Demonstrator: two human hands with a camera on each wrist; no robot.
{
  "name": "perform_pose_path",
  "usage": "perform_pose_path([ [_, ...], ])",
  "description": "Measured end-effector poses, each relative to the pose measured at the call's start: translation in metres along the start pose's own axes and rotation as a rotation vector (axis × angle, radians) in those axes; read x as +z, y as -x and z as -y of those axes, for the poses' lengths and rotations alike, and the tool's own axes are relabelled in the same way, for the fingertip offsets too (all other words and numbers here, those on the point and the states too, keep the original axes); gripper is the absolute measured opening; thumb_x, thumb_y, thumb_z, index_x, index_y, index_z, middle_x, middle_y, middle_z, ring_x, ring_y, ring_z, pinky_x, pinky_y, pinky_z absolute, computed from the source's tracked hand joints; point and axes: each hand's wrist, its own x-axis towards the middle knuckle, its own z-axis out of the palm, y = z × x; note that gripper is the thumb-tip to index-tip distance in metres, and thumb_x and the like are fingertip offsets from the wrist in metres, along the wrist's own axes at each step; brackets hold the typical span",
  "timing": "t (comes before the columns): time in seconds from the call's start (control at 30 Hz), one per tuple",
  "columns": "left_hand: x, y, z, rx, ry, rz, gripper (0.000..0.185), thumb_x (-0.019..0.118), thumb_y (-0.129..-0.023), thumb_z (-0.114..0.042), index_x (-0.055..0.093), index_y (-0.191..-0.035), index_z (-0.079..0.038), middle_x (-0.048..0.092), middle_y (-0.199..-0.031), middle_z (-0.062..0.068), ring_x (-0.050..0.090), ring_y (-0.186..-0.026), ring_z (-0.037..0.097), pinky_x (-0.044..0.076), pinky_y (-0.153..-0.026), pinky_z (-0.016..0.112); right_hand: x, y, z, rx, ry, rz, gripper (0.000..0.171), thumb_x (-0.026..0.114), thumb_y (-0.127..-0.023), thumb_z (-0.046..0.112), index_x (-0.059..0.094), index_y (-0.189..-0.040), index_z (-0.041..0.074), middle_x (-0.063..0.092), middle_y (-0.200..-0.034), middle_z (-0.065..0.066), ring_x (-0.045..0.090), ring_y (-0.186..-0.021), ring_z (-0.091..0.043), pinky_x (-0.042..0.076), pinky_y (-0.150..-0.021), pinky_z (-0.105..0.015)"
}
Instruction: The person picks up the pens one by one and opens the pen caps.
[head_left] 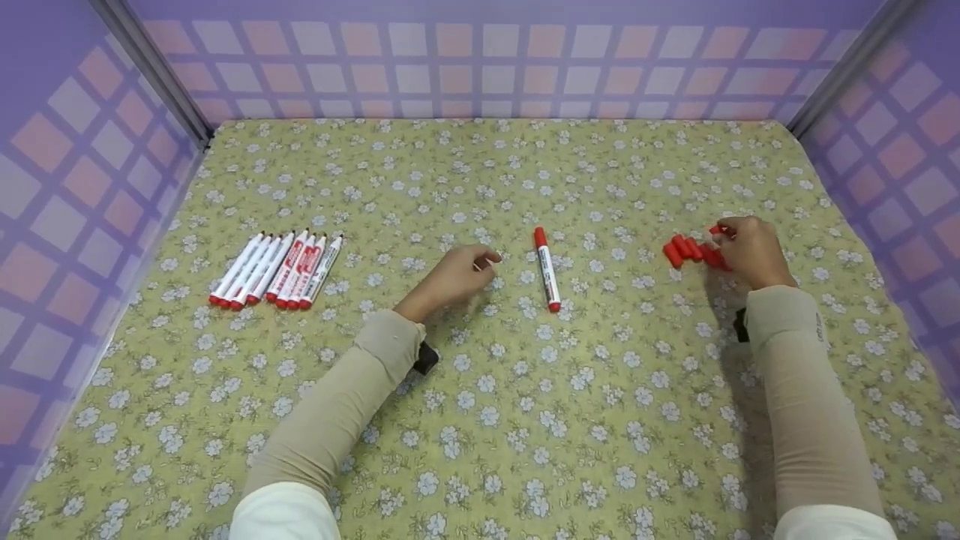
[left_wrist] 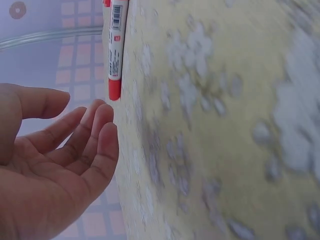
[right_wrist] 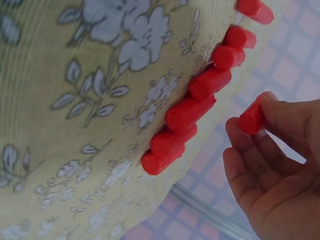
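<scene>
Your right hand [right_wrist: 272,165] pinches a light, hard, slippery red cap [right_wrist: 251,119]; your left hand [left_wrist: 55,165] hangs loose, empty, near the marker [head_left: 547,268], best taken mid-barrel.

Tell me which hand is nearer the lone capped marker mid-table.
Left. The left hand lies open just to the left of the lone marker, not touching it. The right hand is farther off to the right, pinching a red cap by the row of caps.
</scene>
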Motion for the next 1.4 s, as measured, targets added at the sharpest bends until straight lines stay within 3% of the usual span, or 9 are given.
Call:
perform_pose_path([
  [0.23, 0.014, -0.011, -0.011, -0.028, 0.027, 0.025, 0.036, 0.043, -0.100, -0.017, 0.053, -0.132, -0.006, 0.058, -0.115, 0.011, 0.046, -0.072, 0.016, 0.039, -0.065, 0.030, -0.008, 0.001, -0.011, 0.103, -0.012, 0.004, 0.041, 0.050, -0.098, 0.009, 0.049, -0.134, -0.011, 0.052, -0.127, -0.036, 0.055, -0.108, -0.046, 0.047, -0.087, -0.055],
  [0.6, 0.025, -0.021, -0.018, -0.116, 0.171, 0.060, 0.039, 0.044, -0.100, -0.020, 0.047, -0.136, -0.007, 0.056, -0.117, 0.008, 0.044, -0.069, 0.016, 0.040, -0.062, 0.031, -0.011, 0.005, -0.025, 0.203, -0.031, -0.033, 0.038, 0.047, -0.098, 0.008, 0.052, -0.129, -0.013, 0.052, -0.126, -0.037, 0.055, -0.106, -0.043, 0.049, -0.084, -0.049],
  [0.8, 0.030, -0.031, -0.024, -0.184, 0.225, 0.079, 0.039, 0.044, -0.100, -0.019, 0.044, -0.137, -0.007, 0.054, -0.084, 0.003, 0.034, -0.051, 0.011, 0.032, -0.050, 0.029, -0.012, 0.007, -0.034, 0.199, -0.002, -0.029, 0.038, 0.044, -0.097, 0.006, 0.052, -0.126, -0.016, 0.052, -0.122, -0.040, 0.055, -0.107, -0.048, 0.048, -0.085, -0.053],
  [0.9, 0.031, -0.035, -0.026, -0.220, 0.255, 0.085, 0.042, 0.044, -0.100, -0.020, 0.041, -0.140, -0.009, 0.046, -0.068, -0.001, 0.027, -0.045, 0.010, 0.027, -0.047, 0.029, -0.012, 0.007, -0.037, 0.224, 0.002, -0.008, 0.039, 0.043, -0.095, 0.006, 0.052, -0.125, -0.017, 0.053, -0.121, -0.040, 0.057, -0.104, -0.047, 0.053, -0.078, -0.046],
  [1.1, 0.035, -0.041, -0.030, -0.220, 0.291, 0.079, 0.043, 0.045, -0.099, -0.017, 0.040, -0.140, -0.007, 0.041, -0.062, -0.003, 0.028, -0.047, 0.010, 0.028, -0.052, 0.032, -0.013, 0.007, -0.044, 0.231, -0.001, 0.017, 0.040, 0.041, -0.092, 0.004, 0.054, -0.121, -0.020, 0.055, -0.116, -0.041, 0.060, -0.095, -0.043, 0.049, -0.058, -0.026],
  [1.23, 0.039, -0.045, -0.032, -0.195, 0.255, 0.077, 0.044, 0.045, -0.099, -0.016, 0.039, -0.141, -0.005, 0.042, -0.062, -0.001, 0.030, -0.048, 0.010, 0.030, -0.055, 0.032, -0.013, 0.009, -0.046, 0.228, -0.002, 0.037, 0.039, 0.041, -0.094, 0.006, 0.054, -0.120, -0.020, 0.055, -0.115, -0.041, 0.060, -0.094, -0.043, 0.049, -0.061, -0.029],
  [1.4, 0.043, -0.050, -0.032, -0.216, 0.220, 0.056, 0.040, 0.046, -0.099, -0.017, 0.043, -0.137, -0.006, 0.044, -0.064, 0.000, 0.032, -0.049, 0.010, 0.030, -0.052, 0.029, -0.012, 0.010, -0.045, 0.241, -0.003, 0.058, 0.041, 0.041, -0.096, 0.009, 0.051, -0.124, -0.019, 0.055, -0.118, -0.038, 0.058, -0.097, -0.038, 0.050, -0.071, -0.035],
])
